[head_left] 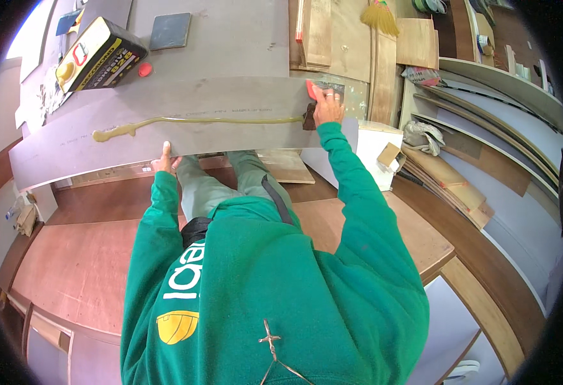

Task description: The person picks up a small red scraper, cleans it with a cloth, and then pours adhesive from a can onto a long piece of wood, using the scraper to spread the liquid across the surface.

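Note:
A long grey laminate strip (230, 138) lies across in front of me, with a line of yellowish-brown glue (198, 120) along most of its length. The glue ends in a wider blob toward the left. My left hand (165, 162) grips the strip's near edge, thumb on top and the other fingers mostly hidden below. Near the strip's right end, my right hand (329, 108) is closed on a spreader with a red part (311, 90) showing by the fingertips. Its dark, glue-stained blade (309, 117) touches the right end of the glue line.
A black-and-yellow adhesive can (102, 56) stands at the far left, with a red cap (145, 69) beside it. Behind the strip lies a dark square plate (170, 31). Wooden boards (318, 32) and a straw brush (379, 18) are at the far right, above leaning panels (486, 128).

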The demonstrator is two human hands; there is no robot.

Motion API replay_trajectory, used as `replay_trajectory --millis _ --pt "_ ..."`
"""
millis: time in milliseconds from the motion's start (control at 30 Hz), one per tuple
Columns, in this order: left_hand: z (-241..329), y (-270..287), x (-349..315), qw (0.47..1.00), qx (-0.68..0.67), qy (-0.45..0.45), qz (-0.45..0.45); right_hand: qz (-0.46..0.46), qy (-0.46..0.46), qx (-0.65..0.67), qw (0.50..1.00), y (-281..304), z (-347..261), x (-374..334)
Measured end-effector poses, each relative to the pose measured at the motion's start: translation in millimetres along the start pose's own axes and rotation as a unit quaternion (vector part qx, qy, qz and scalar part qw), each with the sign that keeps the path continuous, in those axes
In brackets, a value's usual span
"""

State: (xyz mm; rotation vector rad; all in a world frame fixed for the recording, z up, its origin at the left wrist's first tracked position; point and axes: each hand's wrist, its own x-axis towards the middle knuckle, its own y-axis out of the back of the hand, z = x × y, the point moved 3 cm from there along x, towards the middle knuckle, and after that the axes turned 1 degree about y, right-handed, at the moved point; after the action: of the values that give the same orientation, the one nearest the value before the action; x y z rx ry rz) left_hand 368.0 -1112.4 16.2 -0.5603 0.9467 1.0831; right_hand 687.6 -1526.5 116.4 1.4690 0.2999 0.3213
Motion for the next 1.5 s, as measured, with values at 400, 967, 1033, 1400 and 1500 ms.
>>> replay_trajectory --millis 400,967,1033,1400,1500 --pt "1.8 -1.0 -4.2 0.999 -0.008 -0.009 -0.033 0.025 -0.067 0.055 0.996 2.9 31.4 6.4" --pt "-7.8 2.7 13.6 0.999 -0.009 -0.008 -0.042 -0.016 0.162 0.043 0.986 19.7 -64.6 -14.9" --pt "-6.3 5.2 13.4 1.000 -0.008 0.002 -0.028 -0.068 0.186 0.088 0.976 35.0 -67.4 1.9" --pt "-8.5 8.5 14.7 0.999 -0.004 0.003 -0.042 -0.214 0.073 0.004 0.974 22.8 38.8 106.5" --pt "-11.3 11.6 20.4 0.998 -0.009 -0.006 -0.062 -0.215 0.113 0.010 0.970 21.9 34.9 112.8"
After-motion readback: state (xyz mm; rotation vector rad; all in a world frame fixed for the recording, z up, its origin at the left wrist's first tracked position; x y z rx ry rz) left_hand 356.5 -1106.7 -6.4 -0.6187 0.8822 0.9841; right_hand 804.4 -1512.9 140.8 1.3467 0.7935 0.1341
